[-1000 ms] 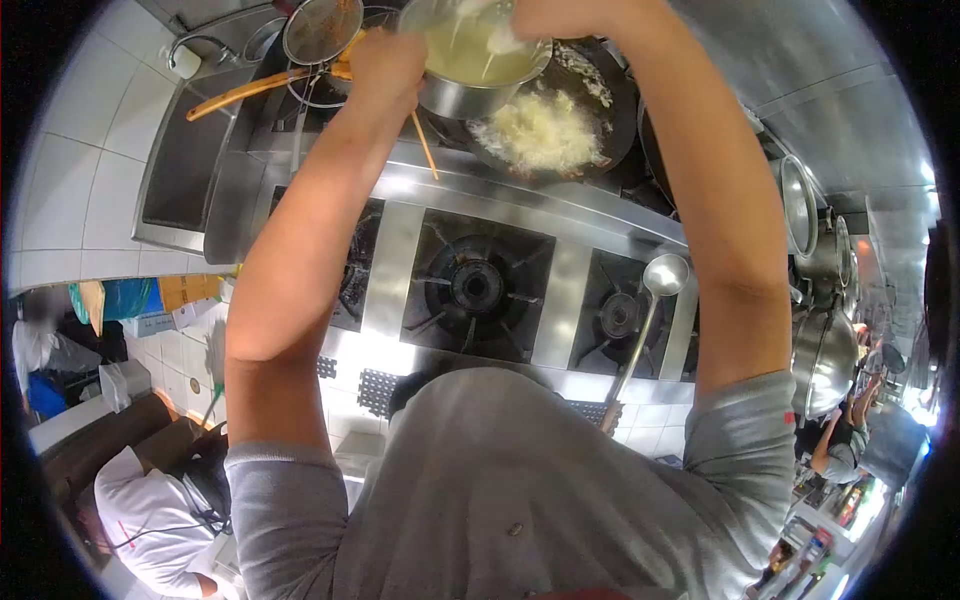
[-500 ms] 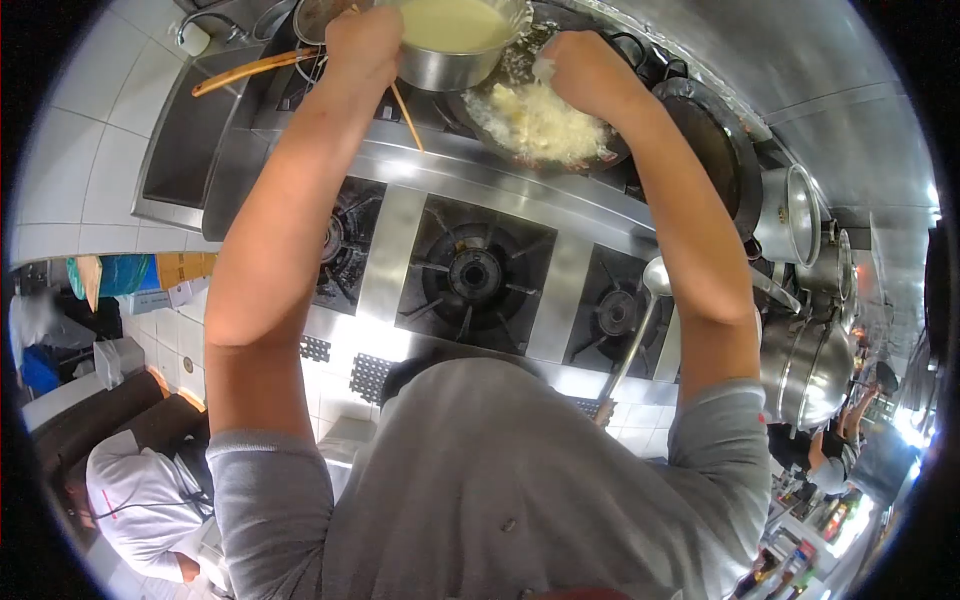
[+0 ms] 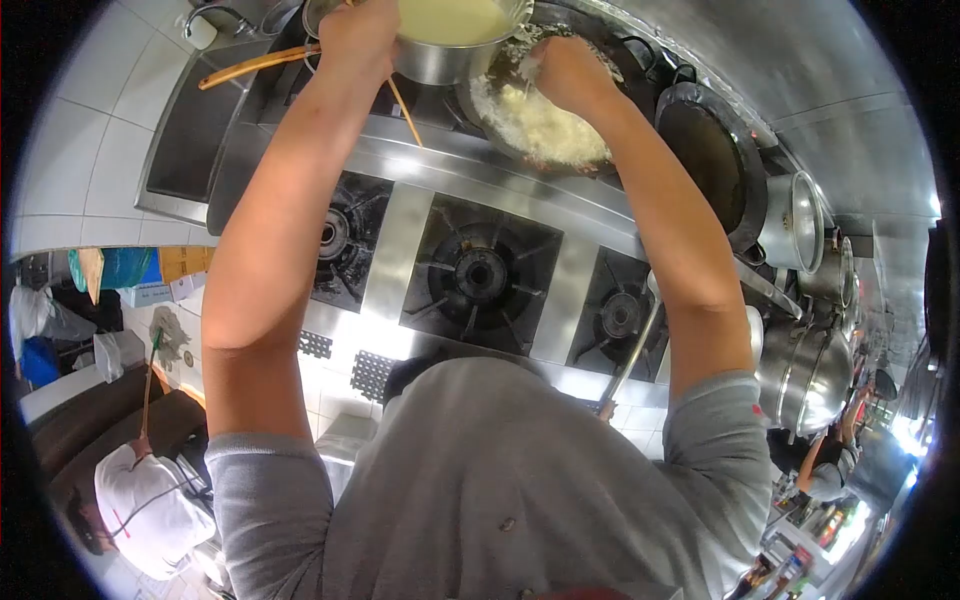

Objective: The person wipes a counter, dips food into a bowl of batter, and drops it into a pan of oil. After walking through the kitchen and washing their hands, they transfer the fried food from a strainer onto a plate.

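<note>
My left hand (image 3: 358,40) grips the batter bowl (image 3: 455,40) w/ chopsticks (image 3: 404,112), at stove's far edge. Right hand (image 3: 565,70), fingers bunched, batter-coated, just beside bowl, over wok (image 3: 540,125) of frying batter.

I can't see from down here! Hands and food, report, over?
Left hand grips batter bowl and chopsticks. Right hand over frying food in wok. Nothing blocking.
</note>
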`<action>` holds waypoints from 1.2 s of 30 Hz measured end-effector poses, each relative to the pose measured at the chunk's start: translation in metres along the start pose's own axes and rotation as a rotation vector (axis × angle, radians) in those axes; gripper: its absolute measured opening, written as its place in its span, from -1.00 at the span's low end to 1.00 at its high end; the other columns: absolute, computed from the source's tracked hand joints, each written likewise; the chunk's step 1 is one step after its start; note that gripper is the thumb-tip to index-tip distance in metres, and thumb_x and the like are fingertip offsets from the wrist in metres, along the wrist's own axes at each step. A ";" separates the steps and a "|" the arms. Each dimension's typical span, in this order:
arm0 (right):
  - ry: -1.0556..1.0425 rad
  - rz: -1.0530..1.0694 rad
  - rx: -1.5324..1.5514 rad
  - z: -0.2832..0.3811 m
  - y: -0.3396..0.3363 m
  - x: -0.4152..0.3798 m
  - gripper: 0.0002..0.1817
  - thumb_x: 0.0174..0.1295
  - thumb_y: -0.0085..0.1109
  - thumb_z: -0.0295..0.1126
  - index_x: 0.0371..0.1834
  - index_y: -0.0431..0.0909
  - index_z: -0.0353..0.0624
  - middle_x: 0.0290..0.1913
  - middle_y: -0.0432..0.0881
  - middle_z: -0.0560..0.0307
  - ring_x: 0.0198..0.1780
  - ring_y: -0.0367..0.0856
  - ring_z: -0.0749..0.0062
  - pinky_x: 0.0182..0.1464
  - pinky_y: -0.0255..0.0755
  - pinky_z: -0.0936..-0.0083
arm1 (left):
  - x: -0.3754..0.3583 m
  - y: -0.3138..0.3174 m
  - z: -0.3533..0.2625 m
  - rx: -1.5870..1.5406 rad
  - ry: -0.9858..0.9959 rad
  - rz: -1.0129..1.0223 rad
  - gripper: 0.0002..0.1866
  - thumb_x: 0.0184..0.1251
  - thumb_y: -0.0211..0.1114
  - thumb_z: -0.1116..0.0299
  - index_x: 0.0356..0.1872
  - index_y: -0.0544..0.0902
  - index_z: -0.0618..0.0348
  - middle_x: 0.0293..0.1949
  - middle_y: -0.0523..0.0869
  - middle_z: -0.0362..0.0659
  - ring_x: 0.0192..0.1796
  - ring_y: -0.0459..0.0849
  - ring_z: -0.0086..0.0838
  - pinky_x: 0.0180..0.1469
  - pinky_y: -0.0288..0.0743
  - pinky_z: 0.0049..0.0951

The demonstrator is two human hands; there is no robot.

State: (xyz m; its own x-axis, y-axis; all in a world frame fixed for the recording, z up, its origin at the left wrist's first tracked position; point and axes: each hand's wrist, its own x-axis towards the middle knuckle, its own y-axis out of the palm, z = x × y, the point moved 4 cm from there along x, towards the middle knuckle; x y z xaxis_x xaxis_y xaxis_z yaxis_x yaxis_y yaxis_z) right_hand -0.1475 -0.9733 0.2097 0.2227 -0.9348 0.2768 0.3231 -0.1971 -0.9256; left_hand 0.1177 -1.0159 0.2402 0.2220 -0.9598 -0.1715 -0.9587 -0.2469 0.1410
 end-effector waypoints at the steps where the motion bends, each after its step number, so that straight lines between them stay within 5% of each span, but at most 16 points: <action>1: -0.004 -0.002 0.001 -0.003 0.002 0.001 -0.79 0.10 0.31 -0.44 -0.20 0.82 -0.17 -0.24 0.76 -0.27 -0.14 0.77 -0.19 0.03 0.66 0.08 | -0.004 0.002 -0.001 -0.085 0.036 -0.007 -0.63 0.12 0.15 0.63 -0.01 0.61 0.56 -0.23 0.68 0.14 -0.33 0.69 -0.13 -0.40 0.49 -0.16; 3: -0.188 0.098 -0.154 -0.001 0.004 -0.001 -0.79 0.11 0.30 -0.45 -0.20 0.83 -0.15 -0.22 0.78 -0.23 -0.16 0.78 -0.16 0.01 0.67 0.09 | -0.006 -0.001 -0.004 -0.171 0.072 -0.018 -0.63 0.13 0.15 0.63 -0.01 0.61 0.56 -0.24 0.68 0.13 -0.35 0.68 -0.13 -0.41 0.47 -0.16; 7: -0.185 0.173 -0.087 0.006 -0.036 -0.003 -0.70 0.16 0.24 -0.46 -0.05 0.80 -0.13 -0.16 0.78 -0.27 -0.09 0.77 -0.17 0.08 0.62 0.11 | -0.003 -0.002 -0.006 -0.069 0.078 -0.018 -0.56 0.13 0.16 0.63 0.10 0.57 0.59 -0.17 0.69 0.17 -0.23 0.72 -0.12 -0.33 0.53 -0.14; 9: 0.053 0.129 0.104 0.019 -0.073 0.001 -0.64 0.14 0.21 -0.48 0.02 0.78 -0.10 -0.15 0.79 -0.22 -0.09 0.79 -0.05 0.06 0.62 0.08 | 0.001 -0.003 0.001 -0.007 0.081 -0.047 -0.49 0.13 0.15 0.64 0.18 0.54 0.61 -0.12 0.69 0.19 -0.16 0.75 -0.11 -0.28 0.57 -0.14; 11: -0.026 -0.019 0.070 0.025 -0.091 0.021 -0.54 0.15 0.16 -0.50 0.14 0.74 -0.05 -0.07 0.79 -0.18 -0.04 0.79 0.02 0.07 0.62 0.09 | 0.017 -0.002 0.019 -0.007 0.095 0.039 -0.63 0.15 0.32 0.54 0.02 0.53 0.28 -0.10 0.59 -0.10 -0.10 0.59 -0.30 -0.18 0.45 -0.23; 13: -0.286 -0.319 -0.138 0.047 -0.112 0.038 -0.75 0.07 0.24 -0.46 -0.23 0.74 -0.37 -0.17 0.73 -0.39 -0.11 0.73 -0.23 0.00 0.58 0.03 | 0.009 0.006 0.017 -0.006 0.056 0.069 -0.64 0.14 0.32 0.55 0.01 0.54 0.28 -0.13 0.59 -0.10 -0.14 0.59 -0.29 -0.18 0.45 -0.22; 14: -0.280 -0.325 -0.141 0.056 -0.114 0.047 -0.75 0.07 0.24 -0.46 -0.23 0.74 -0.37 -0.17 0.73 -0.39 -0.11 0.73 -0.23 0.00 0.58 0.03 | 0.003 0.011 0.017 -0.007 0.014 0.092 -0.64 0.13 0.31 0.56 0.00 0.55 0.29 -0.16 0.60 -0.09 -0.19 0.59 -0.28 -0.18 0.45 -0.21; 18: -0.050 0.410 -0.188 0.082 -0.077 0.072 -0.71 0.08 0.28 -0.42 -0.13 0.77 -0.28 -0.13 0.76 -0.32 -0.09 0.75 -0.19 -0.01 0.59 0.07 | -0.008 0.031 0.020 0.003 0.029 0.114 -0.65 0.11 0.31 0.57 -0.03 0.56 0.31 -0.20 0.61 -0.07 -0.24 0.60 -0.26 -0.18 0.46 -0.20; 19: -0.046 0.403 -0.190 0.072 -0.059 0.076 -0.71 0.08 0.28 -0.42 -0.13 0.77 -0.28 -0.13 0.76 -0.32 -0.09 0.75 -0.19 -0.01 0.59 0.07 | -0.012 0.036 0.021 0.010 -0.012 0.115 -0.66 0.11 0.31 0.56 -0.04 0.56 0.31 -0.18 0.61 -0.06 -0.20 0.60 -0.25 -0.16 0.46 -0.19; 21: -0.209 0.488 -0.233 0.057 -0.014 0.079 -0.48 0.17 0.15 -0.48 0.25 0.68 0.01 0.01 0.78 -0.15 0.03 0.77 0.00 0.10 0.61 0.12 | -0.020 0.046 0.021 0.017 -0.048 0.120 -0.67 0.11 0.31 0.56 -0.05 0.56 0.32 -0.16 0.61 -0.05 -0.17 0.61 -0.25 -0.15 0.47 -0.17; 23: -0.193 0.530 -0.264 0.046 -0.007 0.080 -0.46 0.19 0.15 -0.46 0.30 0.65 0.04 0.07 0.78 -0.11 0.08 0.75 -0.02 0.12 0.60 0.14 | -0.027 0.050 0.021 0.015 -0.027 0.126 -0.68 0.13 0.31 0.56 -0.05 0.57 0.29 -0.13 0.61 -0.06 -0.09 0.61 -0.25 -0.11 0.47 -0.15; 28: -0.197 0.408 -0.303 0.084 -0.107 0.057 -0.69 0.05 0.29 -0.43 -0.12 0.77 -0.26 -0.14 0.76 -0.32 -0.09 0.76 -0.17 -0.03 0.58 0.09 | -0.025 0.045 0.030 0.002 -0.054 0.147 -0.69 0.14 0.31 0.54 -0.04 0.58 0.22 -0.12 0.60 -0.08 -0.10 0.58 -0.32 -0.11 0.46 -0.16; 30: -0.218 0.368 -0.227 0.094 -0.147 0.044 -0.69 0.03 0.28 -0.47 -0.12 0.77 -0.25 -0.16 0.76 -0.30 -0.11 0.76 -0.16 -0.04 0.58 0.10 | -0.016 0.042 0.031 -0.002 -0.053 0.120 -0.69 0.15 0.31 0.54 -0.05 0.58 0.20 -0.14 0.59 -0.09 -0.14 0.57 -0.34 -0.14 0.46 -0.18; 32: -0.229 0.301 -0.193 0.085 -0.157 0.033 -0.70 0.02 0.27 -0.49 -0.14 0.77 -0.26 -0.17 0.76 -0.30 -0.12 0.76 -0.16 -0.05 0.58 0.10 | 0.000 0.031 0.035 -0.018 0.024 0.011 -0.78 0.13 0.30 0.54 -0.22 0.56 0.46 -0.47 0.60 -0.04 -0.56 0.53 -0.35 -0.56 0.36 -0.29; 36: -0.137 0.253 -0.173 0.070 -0.149 0.009 -0.75 0.01 0.25 -0.53 -0.22 0.76 -0.30 -0.21 0.76 -0.30 -0.15 0.76 -0.17 -0.06 0.58 0.06 | 0.009 0.012 0.029 -0.047 0.049 0.010 -0.79 0.13 0.29 0.54 -0.23 0.57 0.44 -0.48 0.59 -0.07 -0.56 0.52 -0.38 -0.59 0.32 -0.29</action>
State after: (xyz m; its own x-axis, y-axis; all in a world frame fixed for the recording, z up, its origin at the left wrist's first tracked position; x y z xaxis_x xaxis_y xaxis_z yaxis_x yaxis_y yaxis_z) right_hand -0.1290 -0.9316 0.3687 0.4012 -0.9144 0.0538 0.0835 -0.0220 -0.9963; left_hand 0.1035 -1.0236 0.2121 0.2224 -0.9673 -0.1218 -0.9517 -0.2425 0.1884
